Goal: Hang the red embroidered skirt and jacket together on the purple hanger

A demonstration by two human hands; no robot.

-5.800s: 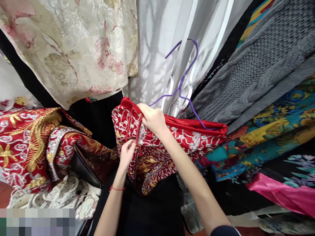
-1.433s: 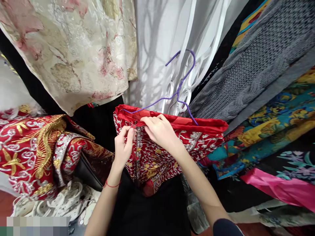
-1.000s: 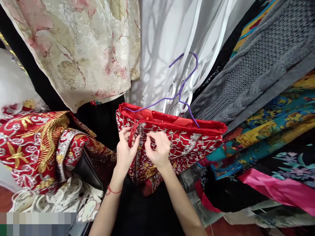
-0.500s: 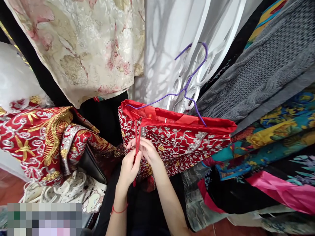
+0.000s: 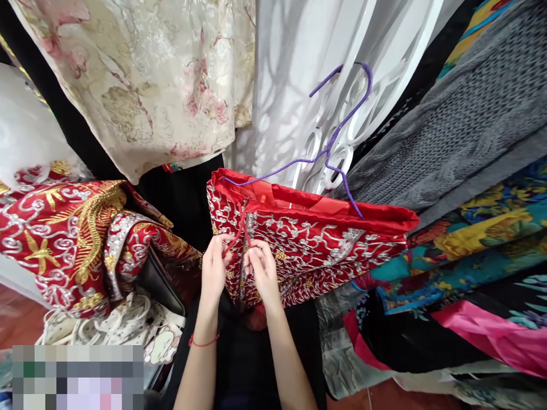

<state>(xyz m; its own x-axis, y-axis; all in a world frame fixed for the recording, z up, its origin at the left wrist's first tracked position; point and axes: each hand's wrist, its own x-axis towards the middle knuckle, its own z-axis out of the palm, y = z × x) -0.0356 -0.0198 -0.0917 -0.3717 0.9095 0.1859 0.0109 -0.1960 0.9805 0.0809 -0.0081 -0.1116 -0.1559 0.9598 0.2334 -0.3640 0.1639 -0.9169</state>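
A red skirt (image 5: 307, 239) with silver embroidery hangs from a purple wire hanger (image 5: 329, 142), its red satin waistband (image 5: 380, 212) uppermost. From the waistband near its left end comes a red drawstring (image 5: 243, 224). My left hand (image 5: 216, 259) is closed on one strand, to the left. The other strand runs into the closed fingers of my right hand (image 5: 260, 265), just right of it. Both hands are in front of the embroidered cloth, a little apart. The ends of the strands are hidden by my fingers.
Left lies a red garment (image 5: 81, 250) with gold embroidery, above a white dotted bag (image 5: 123, 324). A cream floral cloth (image 5: 162, 85) hangs behind. To the right hang a grey knit (image 5: 482, 114) and several patterned garments. White curved metalwork (image 5: 342, 154) stands behind the hanger.
My hands were together, holding both strands side by side. They have moved apart, left and right, with one strand in each, and the strands now spread below the waistband.
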